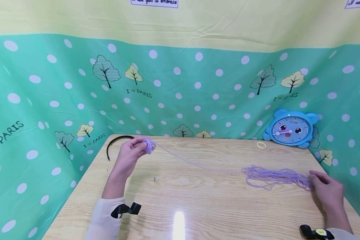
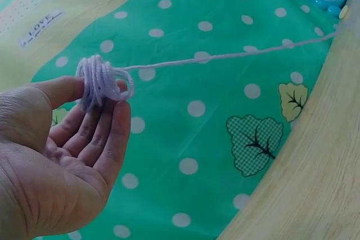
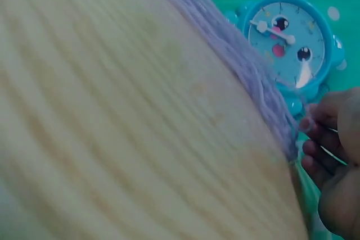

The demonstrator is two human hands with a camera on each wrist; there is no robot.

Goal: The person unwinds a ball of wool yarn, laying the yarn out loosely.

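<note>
My left hand (image 1: 130, 155) is raised over the table's left part. Its thumb and fingertips pinch a small wound bundle of light purple yarn (image 2: 100, 82), with a loop standing out at one side. A single strand (image 1: 186, 160) runs from this bundle down to the right. It leads to a long loose skein of the same yarn (image 1: 270, 176) lying on the table. At the skein's right end is my right hand (image 1: 330, 190), low over the table. Its thumb and fingertips pinch the yarn's end in the right wrist view, where the hand is partly cut off.
A blue bear-faced clock (image 1: 292, 128) leans against the green dotted cloth (image 1: 198, 96) at the back right. Left of the clock lies a pale yellow ring (image 1: 261, 145). A black toothed headband (image 1: 109, 146) lies behind my left hand. One tiny dark object (image 1: 154, 179) is on the wooden table (image 1: 210, 206).
</note>
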